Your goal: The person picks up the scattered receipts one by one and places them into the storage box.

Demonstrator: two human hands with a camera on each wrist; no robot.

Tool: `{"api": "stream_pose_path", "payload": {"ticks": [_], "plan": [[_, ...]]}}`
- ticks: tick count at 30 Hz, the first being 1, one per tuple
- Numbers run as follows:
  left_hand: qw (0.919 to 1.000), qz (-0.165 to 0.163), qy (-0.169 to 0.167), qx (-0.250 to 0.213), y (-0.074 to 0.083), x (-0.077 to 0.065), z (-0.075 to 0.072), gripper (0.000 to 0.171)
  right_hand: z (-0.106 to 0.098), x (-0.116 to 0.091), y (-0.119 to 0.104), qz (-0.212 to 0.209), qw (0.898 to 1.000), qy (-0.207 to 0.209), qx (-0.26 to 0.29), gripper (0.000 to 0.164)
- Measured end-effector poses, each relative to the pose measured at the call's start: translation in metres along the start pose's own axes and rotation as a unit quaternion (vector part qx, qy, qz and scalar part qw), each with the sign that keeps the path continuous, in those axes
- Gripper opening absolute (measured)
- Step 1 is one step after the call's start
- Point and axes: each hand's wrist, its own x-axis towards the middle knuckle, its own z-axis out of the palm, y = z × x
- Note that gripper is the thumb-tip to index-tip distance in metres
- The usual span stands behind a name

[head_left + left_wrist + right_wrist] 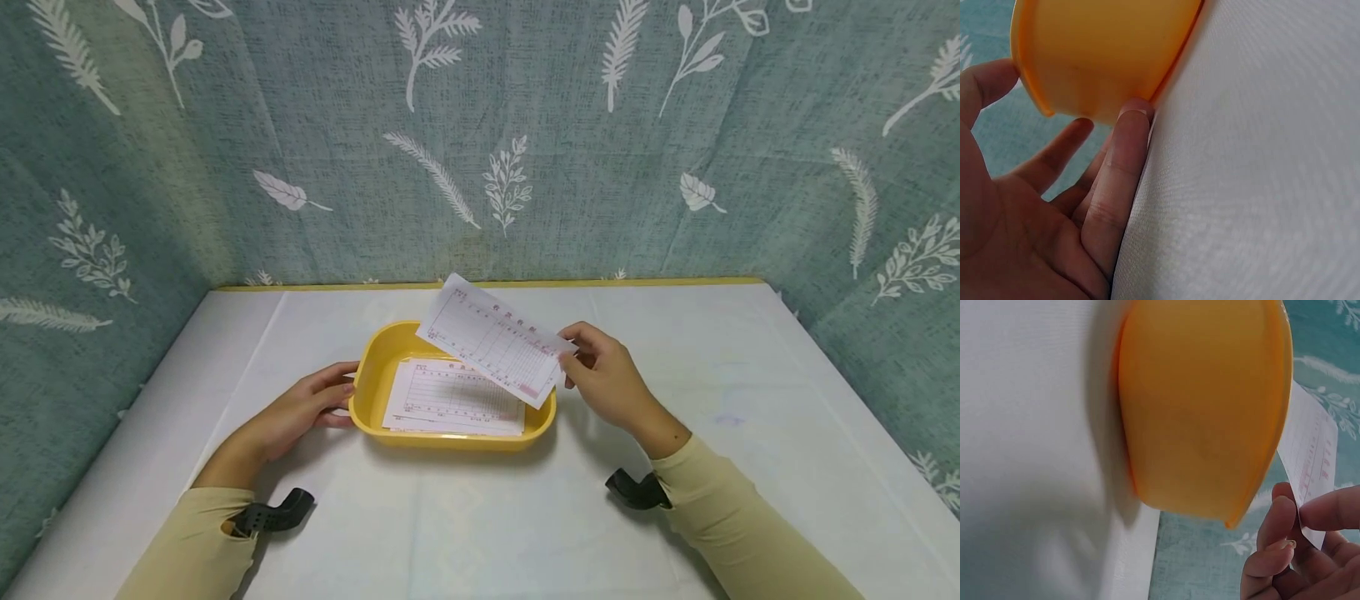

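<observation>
A yellow plastic basin (450,442) stands on the white table, with printed receipt slips (457,400) lying inside it. Over its right part, my right hand (611,379) pinches one receipt slip (495,337) between thumb and fingers at the slip's right end. That slip is tilted, its upper left corner above the far rim. In the right wrist view, the thumb and fingers meet on the slip (1310,456) beside the basin (1204,406). My left hand (300,412) touches the basin's left end with extended fingers; the left wrist view has its thumb at the rim.
White cloth covers the table (465,525). A yellow strip (337,287) runs along its far edge, before a green leaf-patterned curtain (337,108) that also hangs at both sides. Black wrist mounts (273,512) sit on both forearms, near the tabletop.
</observation>
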Motion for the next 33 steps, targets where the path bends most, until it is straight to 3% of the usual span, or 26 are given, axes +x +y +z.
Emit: {"api": "stream_pose_path", "payload": {"ticks": [33], "plan": [[0.9999,0.007,-0.009,-0.009,0.001,-0.001,0.0,0.061,0.014,-0.003,0.005,-0.017,0.997,-0.073,-0.031,0.016]]}}
